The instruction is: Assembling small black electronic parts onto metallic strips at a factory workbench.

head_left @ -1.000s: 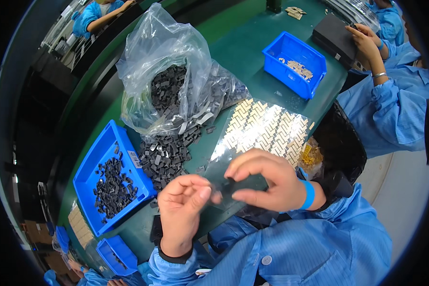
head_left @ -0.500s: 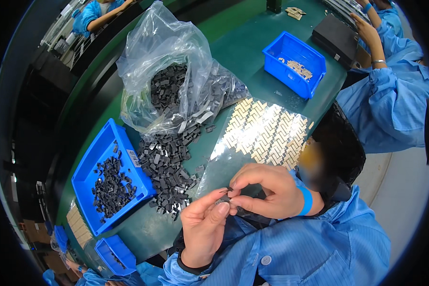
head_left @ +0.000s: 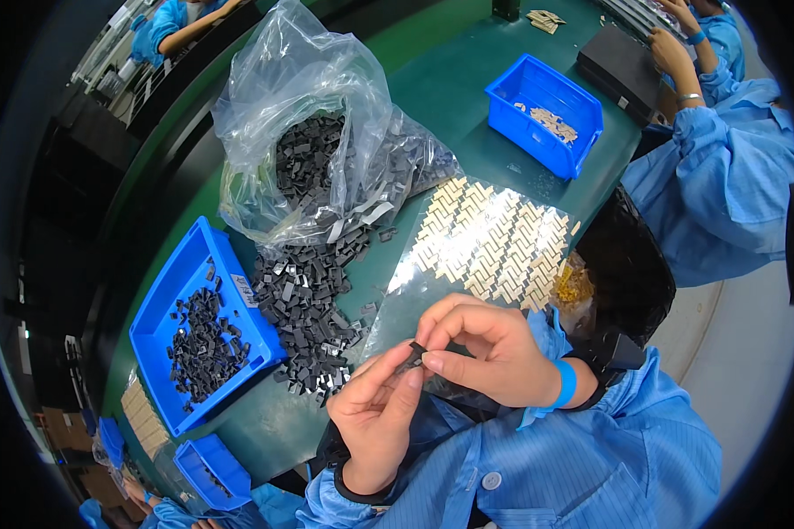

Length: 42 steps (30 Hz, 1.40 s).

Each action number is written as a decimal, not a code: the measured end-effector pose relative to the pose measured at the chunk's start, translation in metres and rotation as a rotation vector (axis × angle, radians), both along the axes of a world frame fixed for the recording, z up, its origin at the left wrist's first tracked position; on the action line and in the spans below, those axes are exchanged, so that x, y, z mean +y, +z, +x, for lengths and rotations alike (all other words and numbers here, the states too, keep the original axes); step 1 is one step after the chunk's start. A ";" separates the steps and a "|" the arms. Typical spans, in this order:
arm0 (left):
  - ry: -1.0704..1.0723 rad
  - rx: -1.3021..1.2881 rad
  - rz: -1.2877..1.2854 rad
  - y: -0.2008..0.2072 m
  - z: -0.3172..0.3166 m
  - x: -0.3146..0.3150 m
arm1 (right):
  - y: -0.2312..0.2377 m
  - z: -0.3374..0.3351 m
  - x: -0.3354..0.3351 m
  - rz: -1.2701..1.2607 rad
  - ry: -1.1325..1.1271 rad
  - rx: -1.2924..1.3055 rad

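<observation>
A small black rectangular piece (head_left: 415, 353) is pinched between the fingertips of both my hands, just above the table's near edge. My left hand (head_left: 375, 416) grips it from the left with thumb and fingers closed. From the right, my right hand (head_left: 485, 349) holds it between thumb and forefinger. The fingertips partly cover the piece, so its full shape cannot be made out. Beyond my hands lies a clear film sheet (head_left: 388, 304) bearing rows of small beige pieces (head_left: 494, 242). To the left of the sheet spreads a loose pile of black pieces (head_left: 304, 309).
An open clear plastic bag (head_left: 326, 79) of black pieces stands behind the pile. A blue tray (head_left: 154, 317) of small black parts sits left; a blue bin (head_left: 538, 93) holds beige bits. A co-worker's blue sleeve (head_left: 710, 167) is at right, near a black box (head_left: 620, 70).
My right hand has shifted slightly left and closed its fingers nearer my left fingertips. The black piece shows more plainly between them.
</observation>
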<state>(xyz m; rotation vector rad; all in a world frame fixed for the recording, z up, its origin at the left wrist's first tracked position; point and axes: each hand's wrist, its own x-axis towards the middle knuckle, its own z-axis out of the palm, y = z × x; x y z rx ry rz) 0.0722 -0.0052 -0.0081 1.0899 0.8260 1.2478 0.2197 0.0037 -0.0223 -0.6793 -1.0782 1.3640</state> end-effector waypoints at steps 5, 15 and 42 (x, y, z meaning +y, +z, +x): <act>-0.028 -0.001 0.012 0.001 0.000 0.000 | 0.003 0.001 0.000 -0.038 -0.019 0.009; -0.028 0.004 0.032 0.002 0.000 0.000 | 0.005 -0.001 -0.001 -0.052 -0.066 -0.037; 0.049 -0.060 -0.050 0.010 0.008 -0.002 | 0.001 0.004 0.001 0.050 -0.026 -0.077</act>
